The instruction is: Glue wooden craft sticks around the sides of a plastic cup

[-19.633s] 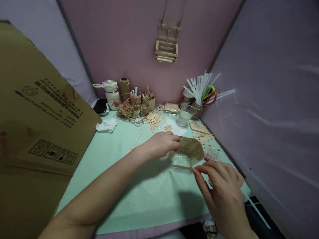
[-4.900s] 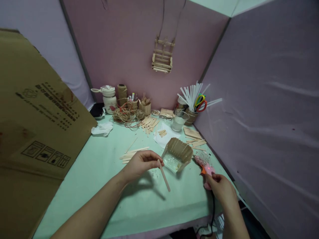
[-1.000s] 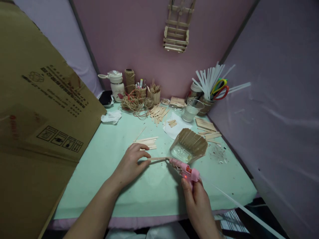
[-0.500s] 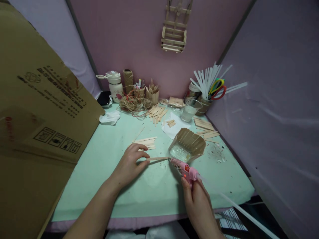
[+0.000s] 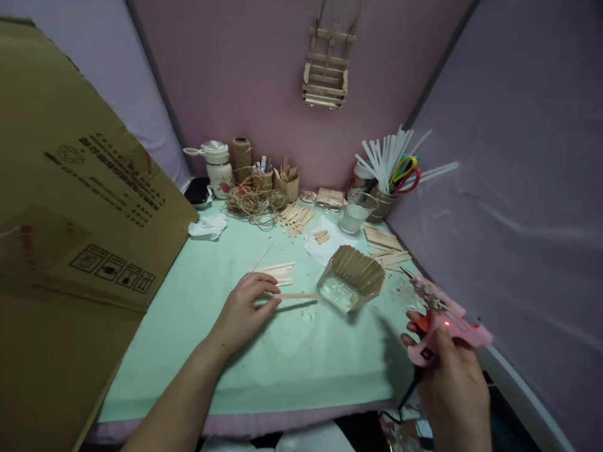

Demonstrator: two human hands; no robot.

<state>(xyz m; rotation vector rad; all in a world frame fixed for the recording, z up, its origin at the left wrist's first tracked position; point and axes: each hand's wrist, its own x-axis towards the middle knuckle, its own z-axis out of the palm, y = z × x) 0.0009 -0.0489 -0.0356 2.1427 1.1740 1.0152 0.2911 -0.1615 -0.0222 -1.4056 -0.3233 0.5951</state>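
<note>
Between the thumb and fingers of my left hand (image 5: 249, 307) is one end of a craft stick (image 5: 296, 295), its free end pointing right, slightly above the table. My right hand (image 5: 452, 370) grips a pink hot glue gun (image 5: 440, 311) by its handle, over the table's right edge, nozzle aimed up and left. In the middle stands a half-built basket (image 5: 355, 273) with a clear base and a wall of craft sticks along its back and right side. Several loose craft sticks (image 5: 280, 271) lie just behind my left hand.
A large cardboard box (image 5: 94, 251) walls off the left. Along the back are a bottle (image 5: 219, 172), tangled twine (image 5: 252, 204), a plastic cup (image 5: 357, 213) and a holder with glue sticks and scissors (image 5: 407, 172). More craft sticks (image 5: 384, 238) lie at the right.
My right hand has swung the glue gun away from the craft stick's tip, out to the right. My left hand keeps hold of the stick almost in place.
</note>
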